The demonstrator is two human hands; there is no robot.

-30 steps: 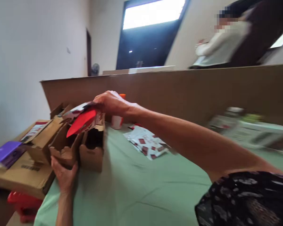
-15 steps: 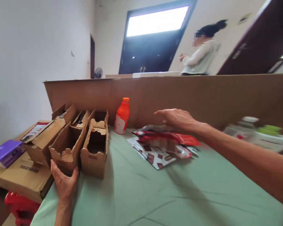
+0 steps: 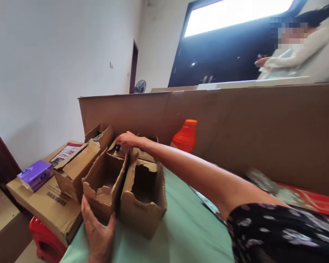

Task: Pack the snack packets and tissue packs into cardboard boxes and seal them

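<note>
Left grip wide against the cardboard box, near end

At bottom centre, the green-covered counter leaves a passage between the nearest cardboard box and the right forearm. That forearm slants across mid-frame, between the viewer and the orange bottle; behind, a cardboard panel blocks through to the right edge.
</note>
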